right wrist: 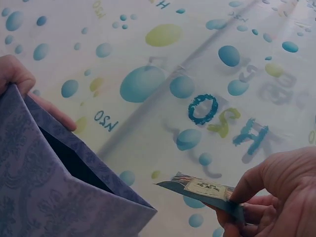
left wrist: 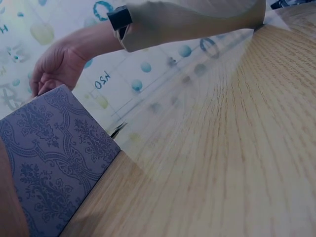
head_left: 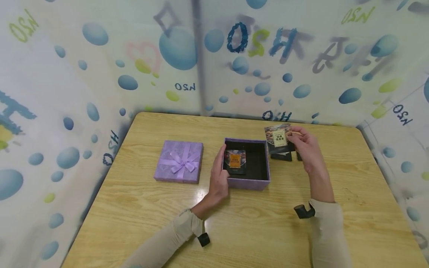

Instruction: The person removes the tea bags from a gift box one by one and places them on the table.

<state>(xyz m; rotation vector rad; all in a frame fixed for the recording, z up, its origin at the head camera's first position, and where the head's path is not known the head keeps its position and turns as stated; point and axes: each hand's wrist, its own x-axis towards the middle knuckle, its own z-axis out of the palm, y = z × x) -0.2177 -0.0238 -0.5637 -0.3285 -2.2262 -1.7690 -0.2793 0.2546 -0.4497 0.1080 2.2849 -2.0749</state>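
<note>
Left of centre in the head view, we see a square purple lid with a lilac ribbon bow lying on the pale wood-grain bench. We judge it light and stiff, best lifted by opposite edges so the bow is not crushed.

At the centre stands an open purple box with patterned walls and a black inside. It looks like rigid card, light enough to slide if pushed, so we would steady it by a wall. Against its inner left side lies a small dark sachet with an orange label.

Right of centre, above the bench and just beside the box's right rim, hangs a dark square sachet with a cream label. It seems very light, thin and a little slippery; in the right wrist view it bends slightly. We would pinch it by a margin without squeezing its middle. Below it, a dark flat packet shows only in part.

Of the hands, the left hand grips the box's left wall, its fingers bent over the rim. The right hand is nearly closed, pinching the right edge of the cream-labelled sachet between thumb and fingers.
</note>
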